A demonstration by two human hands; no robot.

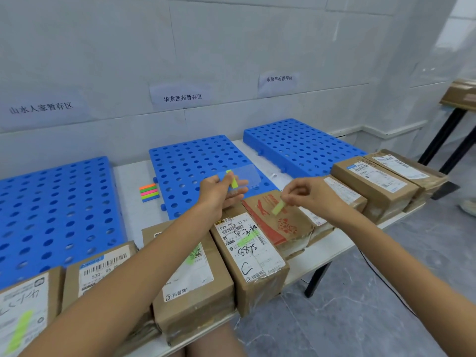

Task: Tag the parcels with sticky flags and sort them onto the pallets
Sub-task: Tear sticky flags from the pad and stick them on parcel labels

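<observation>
Right hand (306, 195) pinches yellow flag (278, 207) over red-printed parcel (286, 229) (left hand (219, 194) grips flag sheet (247, 172))

Single head cam, wide-angle, faces fwd & down, close over table (125, 179).

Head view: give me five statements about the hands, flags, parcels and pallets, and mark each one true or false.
1. The right hand pinches a yellow-green flag. True.
2. The left hand holds nothing. False: it holds a clear sheet with a flag stuck to it.
3. A stack of coloured flags lies on the table beside the middle pallet. True.
4. A parcel lies on the middle pallet. False: it holds no parcel.
5. The parcel marked 8875 bears a green flag on its label. True.
</observation>
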